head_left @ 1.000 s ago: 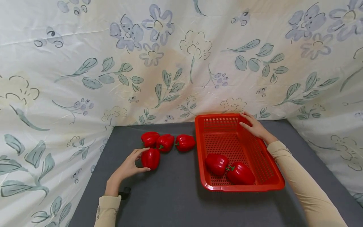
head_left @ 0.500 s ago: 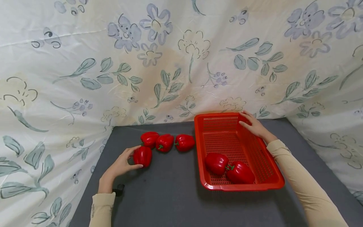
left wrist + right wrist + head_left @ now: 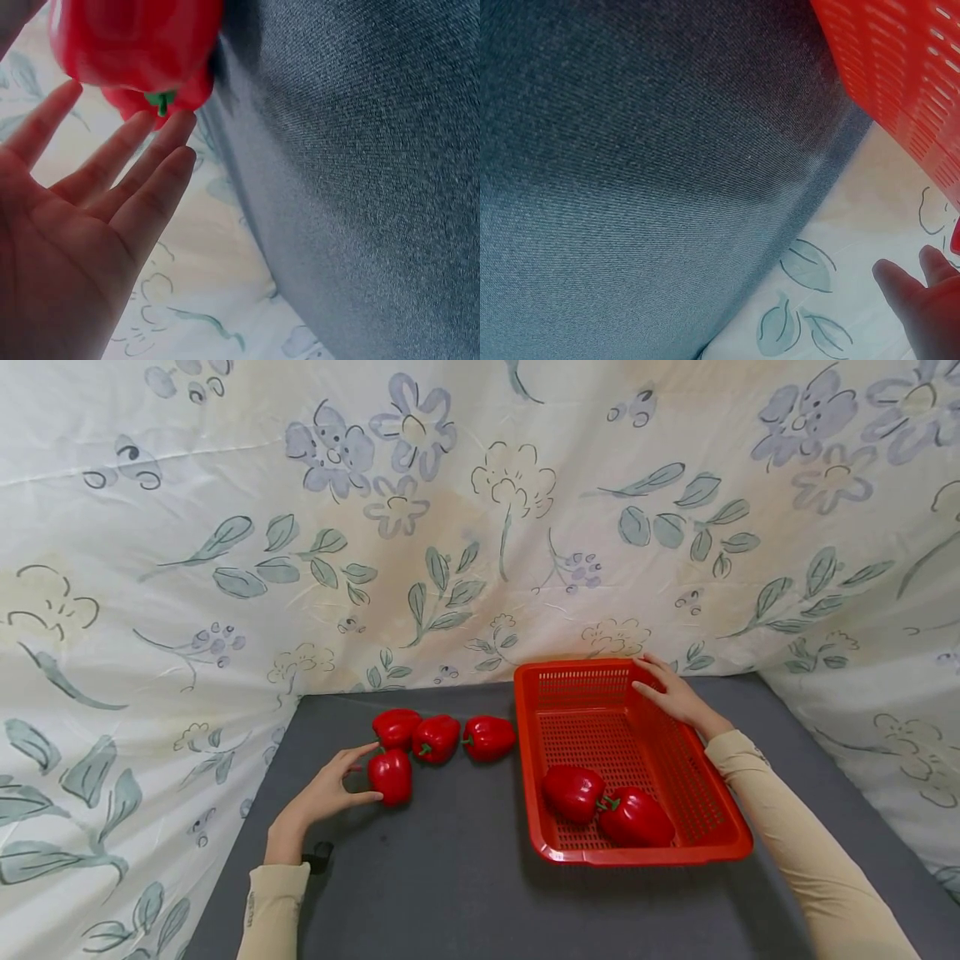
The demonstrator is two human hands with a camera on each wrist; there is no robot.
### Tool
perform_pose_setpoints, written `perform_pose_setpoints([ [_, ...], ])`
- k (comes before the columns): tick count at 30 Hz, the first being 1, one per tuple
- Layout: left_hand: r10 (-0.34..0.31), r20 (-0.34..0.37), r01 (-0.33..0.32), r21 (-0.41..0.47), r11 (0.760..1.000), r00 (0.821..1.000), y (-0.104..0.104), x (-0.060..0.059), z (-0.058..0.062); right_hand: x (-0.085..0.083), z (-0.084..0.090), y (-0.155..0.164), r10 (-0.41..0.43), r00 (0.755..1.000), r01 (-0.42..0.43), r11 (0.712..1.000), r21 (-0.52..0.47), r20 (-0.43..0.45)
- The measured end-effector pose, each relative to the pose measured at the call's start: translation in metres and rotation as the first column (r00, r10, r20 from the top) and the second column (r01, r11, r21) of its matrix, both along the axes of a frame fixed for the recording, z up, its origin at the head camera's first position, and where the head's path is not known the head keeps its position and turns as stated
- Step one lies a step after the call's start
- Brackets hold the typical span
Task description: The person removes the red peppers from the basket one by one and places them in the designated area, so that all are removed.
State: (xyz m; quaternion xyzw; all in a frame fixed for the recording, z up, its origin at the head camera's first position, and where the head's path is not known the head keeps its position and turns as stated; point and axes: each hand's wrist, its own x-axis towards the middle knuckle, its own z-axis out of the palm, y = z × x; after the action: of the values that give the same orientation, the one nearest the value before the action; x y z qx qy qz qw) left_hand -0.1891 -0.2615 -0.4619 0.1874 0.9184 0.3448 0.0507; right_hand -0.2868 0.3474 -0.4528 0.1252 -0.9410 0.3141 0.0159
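Note:
A red bell pepper [image 3: 390, 777] stands on the dark table, with my left hand [image 3: 330, 789] at its left side. The thumb and fingers of that hand are spread and rather straight, their tips right at the pepper. In the left wrist view, the open palm [image 3: 67, 240] faces up toward the pepper [image 3: 135, 37], and a green-stemmed pepper [image 3: 161, 101] shows behind. My right hand [image 3: 678, 697] rests over the back right rim of a red plastic basket [image 3: 528, 760], fingers extended. Two red bell peppers [image 3: 573, 793] lie inside the basket.
Behind the left hand's pepper, three more red bell peppers [image 3: 437, 739] lie in a row left of the basket. A floral cloth [image 3: 450, 527] hangs behind and at both sides of the grey table [image 3: 465, 893].
My left hand carried the pepper left, close to the others, and its fingers have since loosened from it. The pepper now sits slightly right of its half-second-ago spot. The right hand stays put.

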Motion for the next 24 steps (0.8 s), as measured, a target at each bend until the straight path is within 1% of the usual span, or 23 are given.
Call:
perform_pose_setpoints([
  [6,-0.007,-0.017,0.006,-0.013,1.0,1.0,0.0,-0.002,0.0,-0.001,0.0,-0.001,-0.002,1.0,0.002,1.0,0.001,-0.012],
  [11,-0.005,-0.015,0.005,-0.01,1.0,1.0,0.001,-0.002,0.002,-0.001,0.0,-0.001,-0.001,1.0,0.001,1.0,0.001,-0.022],
  [15,-0.002,-0.003,0.002,-0.02,1.0,1.0,0.002,-0.005,0.004,-0.001,0.0,-0.001,0.0,1.0,0.0,1.0,-0.004,-0.021],
  [18,-0.008,-0.002,0.008,-0.031,0.999,1.0,0.004,-0.008,0.008,-0.001,-0.001,0.0,0.001,1.0,-0.001,1.0,-0.001,-0.014],
  [24,-0.039,-0.031,0.038,-0.042,0.998,0.999,0.013,-0.014,0.019,-0.001,-0.002,0.0,-0.002,1.0,0.002,1.0,0.006,-0.009],
])
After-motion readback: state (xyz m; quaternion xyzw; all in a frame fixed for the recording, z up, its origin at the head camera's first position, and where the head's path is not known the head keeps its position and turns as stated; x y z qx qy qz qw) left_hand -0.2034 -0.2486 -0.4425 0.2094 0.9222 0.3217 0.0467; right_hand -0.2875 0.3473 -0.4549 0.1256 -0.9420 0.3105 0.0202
